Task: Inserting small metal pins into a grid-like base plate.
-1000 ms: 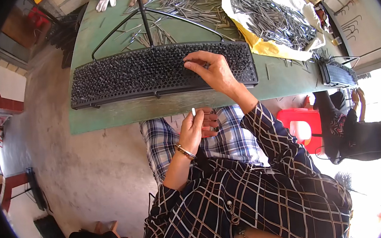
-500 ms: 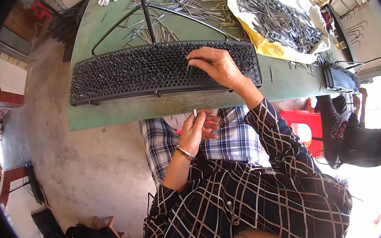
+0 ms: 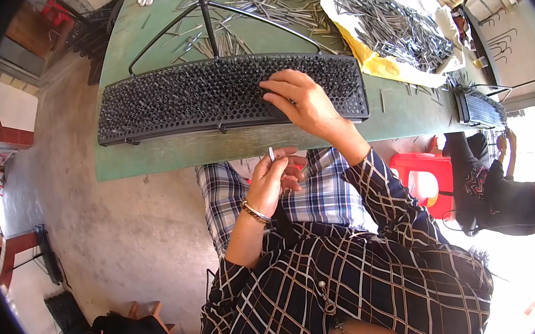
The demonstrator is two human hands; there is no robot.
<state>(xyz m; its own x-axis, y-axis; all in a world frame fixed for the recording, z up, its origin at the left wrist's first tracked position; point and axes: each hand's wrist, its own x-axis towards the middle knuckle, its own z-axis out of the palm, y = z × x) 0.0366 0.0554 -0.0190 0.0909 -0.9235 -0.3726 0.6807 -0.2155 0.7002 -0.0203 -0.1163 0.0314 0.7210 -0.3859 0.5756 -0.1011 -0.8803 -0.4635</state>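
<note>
A long black rack (image 3: 173,121) full of small holes lies along the table's near edge, with thin dark metal sticks standing in many of the holes. My right hand (image 3: 303,107) is over the middle-right of this rack. Its thumb and forefinger are apart near the stick tops, and no stick shows between them. Below the table edge, over my lap, my left hand (image 3: 268,183) pinches a short thin silvery metal stick (image 3: 271,154) between thumb and forefinger, its tip pointing up. The other left fingers are loosely curled; whether more sticks lie in the palm is hidden.
Loose metal sticks (image 3: 278,5) are scattered over the green table (image 3: 169,154). A white and yellow sack (image 3: 367,61) at the right holds a big heap of them. A black frame handle (image 3: 208,28) rises behind the rack. Another person (image 3: 509,201) sits at the far right beside another rack (image 3: 482,109).
The dark stick that stood between my right thumb and forefinger no longer shows there, and those fingers have parted. My left hand has shifted slightly, still pinching its stick.
</note>
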